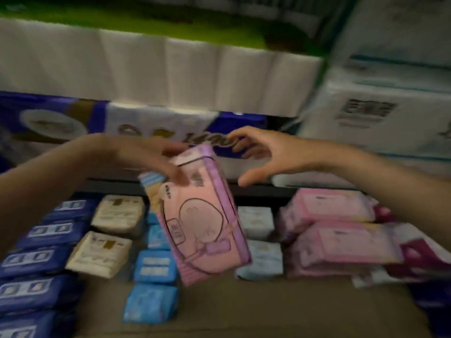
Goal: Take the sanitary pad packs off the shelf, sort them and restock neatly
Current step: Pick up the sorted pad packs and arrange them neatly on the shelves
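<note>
Gripped at its top end by the left hand (156, 159): a pink, purple-edged soft plastic pad pack (202, 215), up above the sorted rows on the brown surface (244, 311). Right hand (258, 154) open, fingers spread, just beside. Long axis tilted, top up-left, bottom down-right. Best supported underneath, squared, then laid beside the pink packs (336, 230).

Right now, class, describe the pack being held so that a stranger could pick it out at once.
Start at the brown surface where packs lie sorted in rows by colour. Above its middle, the left hand grips the top of a pink pack with purple edges. It alone hangs tilted in the air and bears a round cartoon outline, unlike the flat pink packs to its right.
</note>
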A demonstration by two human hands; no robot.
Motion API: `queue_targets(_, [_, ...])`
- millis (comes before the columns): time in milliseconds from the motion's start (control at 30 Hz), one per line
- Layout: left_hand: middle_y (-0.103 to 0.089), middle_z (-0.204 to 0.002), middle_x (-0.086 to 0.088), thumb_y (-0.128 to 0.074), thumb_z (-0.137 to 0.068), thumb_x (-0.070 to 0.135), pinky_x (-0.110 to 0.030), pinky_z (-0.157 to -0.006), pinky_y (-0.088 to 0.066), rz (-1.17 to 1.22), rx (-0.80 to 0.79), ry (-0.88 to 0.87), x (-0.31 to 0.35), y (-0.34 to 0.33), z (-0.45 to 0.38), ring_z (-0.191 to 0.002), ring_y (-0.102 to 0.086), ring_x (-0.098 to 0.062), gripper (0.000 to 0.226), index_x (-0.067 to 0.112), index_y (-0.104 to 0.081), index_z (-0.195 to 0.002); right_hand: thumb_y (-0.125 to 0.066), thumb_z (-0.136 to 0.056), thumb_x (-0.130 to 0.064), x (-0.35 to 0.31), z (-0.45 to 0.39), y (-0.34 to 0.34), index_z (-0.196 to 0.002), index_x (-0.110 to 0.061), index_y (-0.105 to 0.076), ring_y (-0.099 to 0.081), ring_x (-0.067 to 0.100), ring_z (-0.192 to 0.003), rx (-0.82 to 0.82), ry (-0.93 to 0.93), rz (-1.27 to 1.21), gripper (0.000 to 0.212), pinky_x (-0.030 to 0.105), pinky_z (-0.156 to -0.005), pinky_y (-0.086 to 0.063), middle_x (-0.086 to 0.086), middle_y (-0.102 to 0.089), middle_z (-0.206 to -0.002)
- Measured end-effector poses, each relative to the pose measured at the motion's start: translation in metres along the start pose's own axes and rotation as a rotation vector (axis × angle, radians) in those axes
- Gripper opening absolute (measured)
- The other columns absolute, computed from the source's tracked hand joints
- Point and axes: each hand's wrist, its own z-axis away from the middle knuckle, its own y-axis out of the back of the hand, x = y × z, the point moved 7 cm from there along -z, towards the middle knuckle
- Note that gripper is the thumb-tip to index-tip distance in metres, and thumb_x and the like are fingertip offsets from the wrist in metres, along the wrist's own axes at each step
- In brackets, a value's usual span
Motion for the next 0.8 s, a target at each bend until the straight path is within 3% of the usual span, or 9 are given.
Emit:
queue_targets(100, [-0.066,-0.102,0.008,-0.070,-0.038,0.053,-0.010,-0.075,-0.048,-0.233,0.010,-0.054,0.065,-0.034,-0.055,-0.090,-0.063,-0.002,0.077,0.026,-0.057,-0.109,-0.078,-0.070,-0.019,0.039,0.033,0.000,-0.134,-0.028,-0.035,-0.052,-0.001,-0.109,-0.029,-0.095,-0.184,0.078,0.008,-0.089,-0.043,-0.014,-0.051,-0.121])
queue_targets(200, [-0.062,-0.108,0.007,-0.075,-0.038,0.049,-0.024,-0.088,-0.050,-0.294,0.040,-0.092,0.105,-0.066,-0.098,-0.100,-0.060,-0.008,0.075,0.027,-0.054,-0.107,-0.078,-0.071,-0.005,0.069,0.073,0.027,-0.128,-0.028,-0.039,-0.061,-0.006,-0.089,0.095,-0.147,-0.296,0.073,0.011,-0.074,-0.049,-0.011,-0.061,-0.109])
queue_targets(300, [-0.051,-0.128,0.006,-0.084,-0.056,0.034,-0.018,-0.089,-0.046,-0.181,0.126,-0.151,0.129,-0.084,-0.126,-0.109,-0.053,-0.007,0.083,0.022,-0.042,-0.127,-0.078,-0.067,-0.003,0.100,0.118,0.058,-0.123,-0.029,-0.046,-0.064,0.000,-0.082,0.286,-0.182,-0.389,0.070,0.015,-0.069,-0.052,-0.001,-0.063,-0.105])
queue_targets(367, [-0.047,-0.135,0.006,-0.084,-0.063,0.025,-0.023,-0.096,-0.043,0.067,0.061,-0.159,0.128,-0.101,-0.137,-0.115,-0.052,-0.009,0.094,0.022,-0.030,-0.140,-0.077,-0.059,-0.008,0.122,0.148,0.077,-0.117,-0.027,-0.051,-0.065,0.008,-0.084,0.449,-0.185,-0.529,0.066,0.020,-0.072,-0.055,0.004,-0.062,-0.106])
queue_targets(467, [-0.065,-0.120,0.006,-0.078,-0.071,0.012,-0.029,-0.094,-0.050,0.205,-0.173,-0.135,0.112,-0.149,-0.143,-0.111,-0.061,-0.011,0.078,0.019,-0.037,-0.137,-0.074,-0.055,-0.014,0.150,0.182,0.093,-0.107,-0.019,-0.056,-0.066,0.016,-0.085,0.670,-0.171,-0.816,0.055,0.029,-0.078,-0.054,0.005,-0.066,-0.099])
queue_targets(533, [-0.066,-0.117,0.009,-0.080,-0.066,0.016,-0.026,-0.092,-0.050,0.157,-0.166,-0.141,0.107,-0.165,-0.149,-0.109,-0.062,-0.009,0.082,0.020,-0.039,-0.136,-0.072,-0.062,-0.013,0.162,0.191,0.099,-0.109,-0.014,-0.055,-0.067,0.016,-0.082,0.743,-0.143,-0.923,0.050,0.031,-0.082,-0.052,0.003,-0.069,-0.092])
queue_targets(633, [-0.063,-0.121,0.004,-0.082,-0.063,0.014,-0.024,-0.087,-0.053,0.163,-0.064,-0.184,0.121,-0.160,-0.160,-0.109,-0.062,-0.012,0.091,0.025,-0.034,-0.139,-0.080,-0.063,-0.013,0.178,0.201,0.113,-0.109,-0.012,-0.054,-0.067,0.009,-0.075,0.773,-0.127,-0.880,0.053,0.022,-0.068,-0.053,-0.002,-0.071,-0.084])
queue_targets(733, [-0.056,-0.113,0.011,-0.078,-0.070,0.003,-0.008,-0.074,-0.050,-0.038,0.117,-0.262,0.149,-0.142,-0.166,-0.097,-0.060,0.003,0.083,0.024,-0.031,-0.135,-0.093,-0.032,-0.041,0.194,0.218,0.125,-0.109,-0.026,-0.056,-0.060,0.015,-0.107,0.750,-0.231,-0.547,0.087,0.029,-0.088,-0.050,-0.001,-0.061,-0.114])
queue_targets(800, [-0.051,-0.122,0.006,-0.083,-0.065,0.016,-0.018,-0.091,-0.048,-0.246,0.165,-0.330,0.161,-0.139,-0.171,-0.111,-0.053,-0.006,0.085,0.022,-0.032,-0.132,-0.091,-0.044,-0.028,0.202,0.224,0.121,-0.119,-0.029,-0.048,-0.053,0.018,-0.116,0.692,-0.315,-0.345,0.086,0.032,-0.093,-0.046,-0.003,-0.056,-0.119])
